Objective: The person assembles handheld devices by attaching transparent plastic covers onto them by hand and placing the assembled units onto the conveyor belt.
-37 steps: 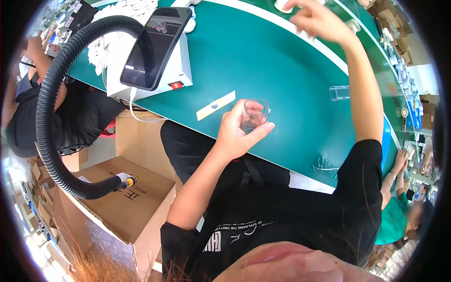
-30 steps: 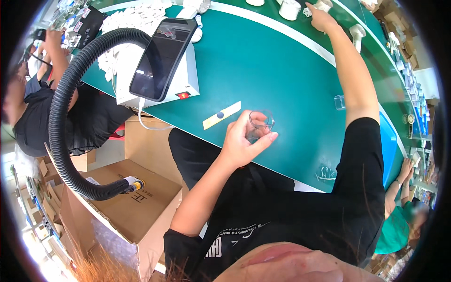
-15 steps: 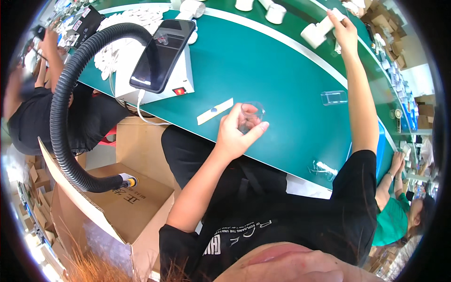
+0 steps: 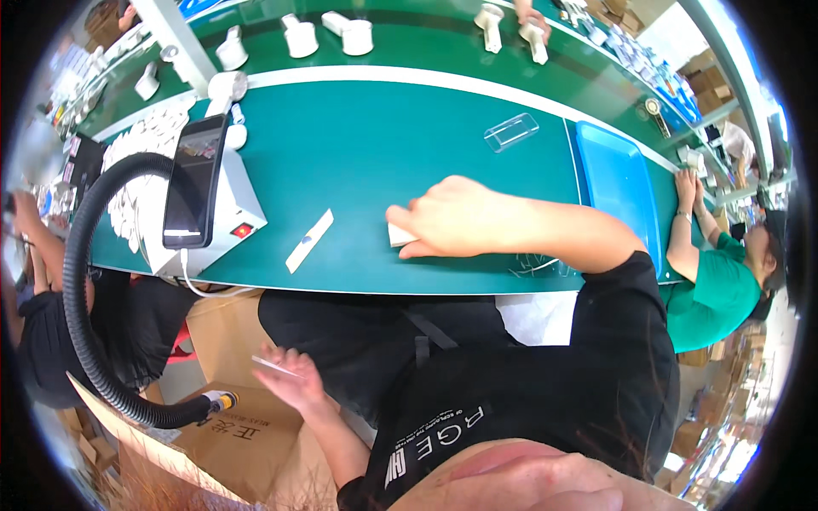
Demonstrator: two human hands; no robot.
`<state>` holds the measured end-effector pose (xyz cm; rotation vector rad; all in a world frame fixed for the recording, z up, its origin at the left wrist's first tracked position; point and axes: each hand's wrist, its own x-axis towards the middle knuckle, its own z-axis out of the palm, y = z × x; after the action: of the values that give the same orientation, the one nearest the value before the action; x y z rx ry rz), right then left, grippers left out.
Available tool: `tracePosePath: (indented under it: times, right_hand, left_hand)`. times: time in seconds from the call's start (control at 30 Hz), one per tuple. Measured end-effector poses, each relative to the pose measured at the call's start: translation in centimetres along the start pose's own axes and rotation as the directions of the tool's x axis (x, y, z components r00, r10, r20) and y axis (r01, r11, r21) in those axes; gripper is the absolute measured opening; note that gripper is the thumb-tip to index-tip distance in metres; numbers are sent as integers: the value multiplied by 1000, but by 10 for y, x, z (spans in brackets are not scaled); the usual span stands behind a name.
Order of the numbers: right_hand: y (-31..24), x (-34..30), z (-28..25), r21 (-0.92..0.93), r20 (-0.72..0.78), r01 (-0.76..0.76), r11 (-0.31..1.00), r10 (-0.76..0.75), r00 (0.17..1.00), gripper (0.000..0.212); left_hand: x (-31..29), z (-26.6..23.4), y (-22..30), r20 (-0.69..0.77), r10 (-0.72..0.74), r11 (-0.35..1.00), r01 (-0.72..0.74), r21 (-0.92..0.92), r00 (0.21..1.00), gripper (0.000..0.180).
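My right hand (image 4: 456,217) is over the green table, its fingers closed around a small white piece (image 4: 399,236). Only one end of that piece shows; the hand covers the rest. Down at the left, beside my lap and above the cardboard box (image 4: 230,426), my left hand (image 4: 294,383) has its fingers raised. A thin pale strip (image 4: 274,367) lies across them, pinched near the thumb. On the table, left of my right hand, lies a narrow pale strip (image 4: 310,241). A clear rectangular tray (image 4: 511,132) rests farther back.
At the left stands a white machine (image 4: 230,204) with a red switch, a phone (image 4: 196,183) on top. A black corrugated hose (image 4: 77,281) bends down beside it. A blue tray (image 4: 618,183) lies at the right. White handled devices (image 4: 348,34) stand along the back; co-workers sit on both sides.
My right hand has come back from the far belt to the table's middle. My left hand has dropped to beside my lap; the clear cup it held is out of sight. The view has shifted.
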<state>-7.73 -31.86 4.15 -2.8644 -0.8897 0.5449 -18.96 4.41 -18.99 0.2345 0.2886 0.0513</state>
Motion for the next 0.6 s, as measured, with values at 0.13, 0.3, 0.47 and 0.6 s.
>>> tracePosePath:
  times: [0.13, 0.3, 0.47, 0.6]
  right_hand:
    - [2, 10, 35, -93, -101, 6, 996, -15, 995, 40]
    - [7, -10, 27, -102, -74, 5, 995, -13, 997, 43]
    - [27, -65, 11, 112, -96, -100, 989, 111, 989, 63]
    - [33, -82, 25, 276, -70, -136, 952, 161, 984, 74]
  left_hand:
    - [5, -29, 46, 220, -13, 984, 51, -168, 975, 62]
    - [7, -19, 71, 387, 44, 986, 21, -164, 921, 53]
    - [-1, 32, 51, -119, 404, 911, -387, 143, 907, 47]
    - [-5, 33, 58, -240, 642, 571, -245, 784, 728, 39]
